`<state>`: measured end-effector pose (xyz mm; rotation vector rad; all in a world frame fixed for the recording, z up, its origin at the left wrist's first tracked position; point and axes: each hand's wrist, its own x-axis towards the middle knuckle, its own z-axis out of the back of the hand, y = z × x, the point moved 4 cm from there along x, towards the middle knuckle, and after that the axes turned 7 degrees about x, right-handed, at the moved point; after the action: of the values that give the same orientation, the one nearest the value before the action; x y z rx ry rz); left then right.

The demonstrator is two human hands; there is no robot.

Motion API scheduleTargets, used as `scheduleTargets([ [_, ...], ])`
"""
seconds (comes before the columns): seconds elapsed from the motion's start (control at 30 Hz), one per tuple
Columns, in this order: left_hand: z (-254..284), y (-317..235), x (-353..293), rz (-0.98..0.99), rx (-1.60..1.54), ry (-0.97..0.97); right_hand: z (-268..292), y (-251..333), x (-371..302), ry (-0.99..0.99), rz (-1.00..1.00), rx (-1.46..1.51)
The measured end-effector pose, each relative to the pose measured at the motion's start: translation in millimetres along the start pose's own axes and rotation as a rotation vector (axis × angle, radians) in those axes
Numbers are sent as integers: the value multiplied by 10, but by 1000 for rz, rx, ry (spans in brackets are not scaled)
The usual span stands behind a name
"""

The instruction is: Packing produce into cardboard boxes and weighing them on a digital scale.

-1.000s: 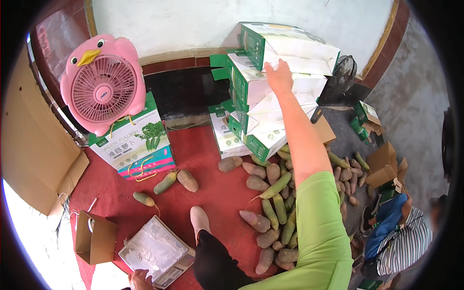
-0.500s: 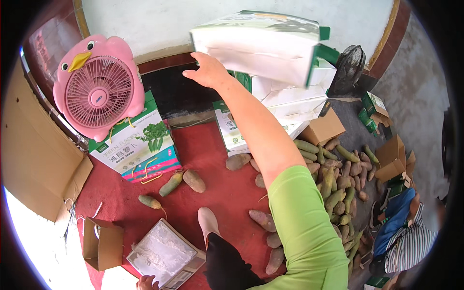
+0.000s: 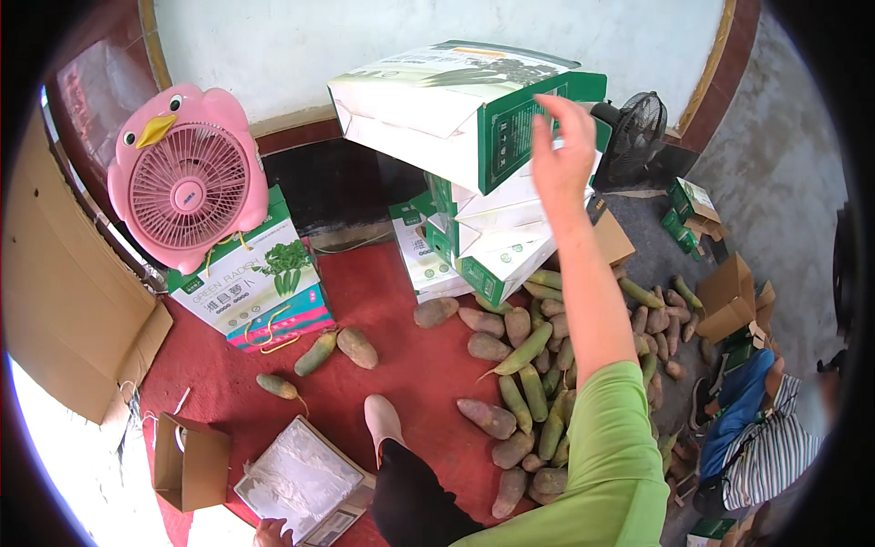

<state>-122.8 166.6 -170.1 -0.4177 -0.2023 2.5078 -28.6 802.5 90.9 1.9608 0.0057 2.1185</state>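
Observation:
My right hand (image 3: 563, 150), fingers apart, is at the green end of a white-and-green carton (image 3: 410, 114). I cannot tell whether the fingertips touch it. The carton lies tilted on top of a stack of similar cartons (image 3: 506, 260). My left hand (image 3: 272, 533) shows only in part at the lower edge, beside a scale (image 3: 301, 479) with a whitish, wrinkled covering on its plate; its fingers are largely cut off.
Green radishes (image 3: 529, 351) and brownish-purple sweet potatoes (image 3: 486, 417) lie heaped on the red carpet. A pink bird-shaped fan (image 3: 189, 196) stands at left near a radish gift carton (image 3: 244, 273). A black fan (image 3: 638, 128), open brown boxes (image 3: 191, 460) and a person in stripes (image 3: 775, 442) are around.
My right hand has gone from the carton's left side to its right end. The carton has shifted left and turned, showing its green end. My left hand stays by the scale.

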Motion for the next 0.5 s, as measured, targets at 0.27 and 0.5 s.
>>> scheduleTargets([
  [0.27, -235, 312, -50, 11, -27, 46, 574, -1831, -166, -19, -783, -411],
  [0.5, -87, 59, -17, 145, 51, 26, 324, -2349, -385, 91, -899, -110],
])
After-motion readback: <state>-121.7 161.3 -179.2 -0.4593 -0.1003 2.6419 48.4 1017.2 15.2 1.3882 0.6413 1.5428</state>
